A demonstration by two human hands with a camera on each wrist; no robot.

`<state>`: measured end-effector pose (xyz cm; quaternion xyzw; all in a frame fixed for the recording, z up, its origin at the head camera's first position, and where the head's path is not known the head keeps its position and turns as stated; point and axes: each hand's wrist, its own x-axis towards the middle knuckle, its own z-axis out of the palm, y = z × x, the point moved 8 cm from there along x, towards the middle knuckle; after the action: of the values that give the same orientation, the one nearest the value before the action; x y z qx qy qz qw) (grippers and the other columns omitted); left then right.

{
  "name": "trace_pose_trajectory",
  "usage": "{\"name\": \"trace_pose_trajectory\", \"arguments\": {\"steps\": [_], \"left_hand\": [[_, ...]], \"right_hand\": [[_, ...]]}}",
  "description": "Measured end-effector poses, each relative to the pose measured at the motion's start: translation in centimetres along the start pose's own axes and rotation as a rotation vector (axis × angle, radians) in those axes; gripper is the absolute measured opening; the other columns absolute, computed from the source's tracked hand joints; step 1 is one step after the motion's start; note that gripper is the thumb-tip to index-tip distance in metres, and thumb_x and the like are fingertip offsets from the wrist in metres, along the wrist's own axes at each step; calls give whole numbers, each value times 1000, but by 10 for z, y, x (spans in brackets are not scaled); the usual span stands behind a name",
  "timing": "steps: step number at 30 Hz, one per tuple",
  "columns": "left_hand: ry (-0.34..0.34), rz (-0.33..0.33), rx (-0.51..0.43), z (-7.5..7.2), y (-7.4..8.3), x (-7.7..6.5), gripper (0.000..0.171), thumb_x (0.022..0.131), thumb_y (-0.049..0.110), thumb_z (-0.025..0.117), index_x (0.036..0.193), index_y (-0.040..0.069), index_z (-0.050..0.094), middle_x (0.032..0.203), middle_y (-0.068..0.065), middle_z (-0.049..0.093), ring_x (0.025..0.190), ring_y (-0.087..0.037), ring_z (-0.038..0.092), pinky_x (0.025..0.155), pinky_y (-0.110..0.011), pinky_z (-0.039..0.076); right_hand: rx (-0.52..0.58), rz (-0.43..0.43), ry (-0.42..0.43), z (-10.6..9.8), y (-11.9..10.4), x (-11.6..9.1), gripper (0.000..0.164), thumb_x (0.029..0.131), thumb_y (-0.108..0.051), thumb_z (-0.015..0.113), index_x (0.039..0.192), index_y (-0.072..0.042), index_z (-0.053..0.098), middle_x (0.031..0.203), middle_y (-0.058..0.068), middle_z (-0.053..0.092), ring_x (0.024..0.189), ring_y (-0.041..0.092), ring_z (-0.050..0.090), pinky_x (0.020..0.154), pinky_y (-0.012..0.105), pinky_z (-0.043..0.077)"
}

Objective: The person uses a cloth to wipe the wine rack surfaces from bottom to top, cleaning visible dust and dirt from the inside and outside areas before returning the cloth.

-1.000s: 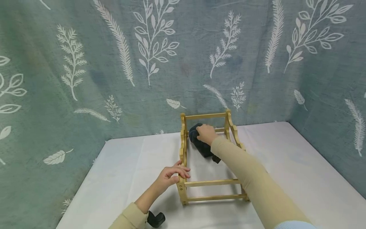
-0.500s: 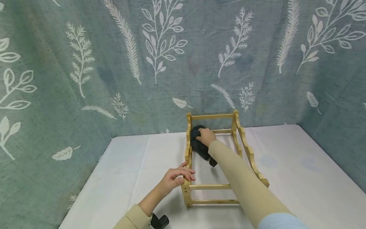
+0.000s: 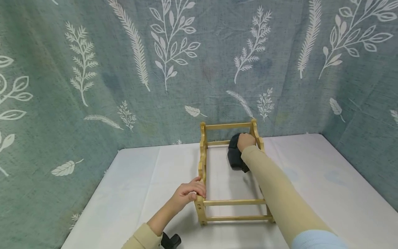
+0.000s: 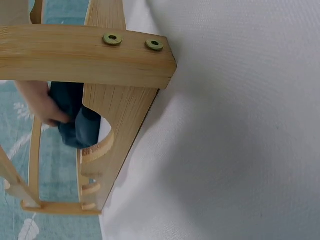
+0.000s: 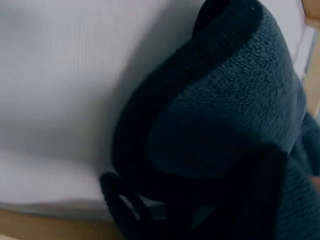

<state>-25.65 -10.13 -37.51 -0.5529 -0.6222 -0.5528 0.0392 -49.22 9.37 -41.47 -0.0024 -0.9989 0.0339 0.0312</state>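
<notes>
A pale wooden rack (image 3: 234, 202) with scalloped sides and round crossbars stands on the white table. In the head view my left hand (image 3: 189, 192) grips its near left corner, fingers curled over the side rail. My right hand (image 3: 246, 141) reaches inside the far end of the frame, beside the right side piece, and holds a bunched dark blue cloth (image 3: 235, 155). Terry texture shows on the cloth (image 5: 220, 110) in the right wrist view. Through the rack's side (image 4: 115, 115), the left wrist view shows the right hand (image 4: 42, 102) with the cloth (image 4: 85, 125).
A green-grey curtain (image 3: 205, 65) with white leaf prints hangs right behind the table (image 3: 149, 173), close to the rack's far end. A black device (image 3: 171, 240) sits under the left wrist. My right forearm (image 3: 273, 183) crosses over the rack's right side.
My right hand has carried the cloth from the rack's left side across to its right side. The left hand stays at the near left corner, its fingers now curled further over the rail.
</notes>
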Motion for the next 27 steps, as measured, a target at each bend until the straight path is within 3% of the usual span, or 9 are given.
{"name": "trace_pose_trajectory", "arguments": {"steps": [3,5,7,11,14,18,23,27], "left_hand": [[-2,0,-9,0,-2,0,34,87,30,35,83,2,55,82,-9,56,92,-22,50,100,-40,11],[2,-1,-16,1,-3,1,34,87,30,35,83,2,55,81,-9,56,91,-22,50,100,-39,11],[4,-1,-16,2,-4,2,34,87,30,35,82,2,54,81,-9,56,89,-23,51,100,-39,11],[14,-5,-9,3,-3,3,34,87,30,35,83,2,54,80,-10,56,86,-27,50,100,-39,12],[21,-9,-7,3,-2,2,33,87,29,35,82,2,54,79,-10,56,85,-27,51,100,-38,13],[21,0,-6,4,0,2,33,87,27,35,81,0,53,78,-12,55,86,-24,51,99,-38,15],[19,22,-14,5,5,5,34,87,27,35,79,-2,52,75,-14,53,83,-25,50,98,-35,16],[17,25,-5,6,11,8,33,87,26,35,79,-2,52,75,-14,53,82,-25,50,97,-36,17]], "right_hand": [[-42,35,-39,-2,4,-1,25,85,-16,44,95,2,58,76,17,58,55,26,55,44,37,45],[-53,-19,-34,-3,-3,-1,26,85,-18,46,101,0,56,81,16,59,60,26,56,47,36,46],[-38,-130,-2,-6,-20,-2,30,83,-21,51,107,-4,53,87,14,59,66,25,57,51,36,47],[44,-439,52,-12,-71,-13,41,77,-27,58,115,-14,46,99,11,55,79,24,55,62,37,46],[53,-544,56,-6,-96,-21,39,78,-29,57,114,-16,47,99,11,54,80,24,54,63,35,46],[-30,-488,81,2,-89,-19,29,81,-26,53,108,-15,50,93,11,55,77,24,55,59,34,47],[-73,-304,49,7,-41,-11,18,86,-16,46,100,-9,54,84,12,57,69,24,56,53,37,47],[-29,-131,3,3,-11,-10,18,86,-12,45,93,-3,58,74,13,59,57,23,56,47,37,46]]}}
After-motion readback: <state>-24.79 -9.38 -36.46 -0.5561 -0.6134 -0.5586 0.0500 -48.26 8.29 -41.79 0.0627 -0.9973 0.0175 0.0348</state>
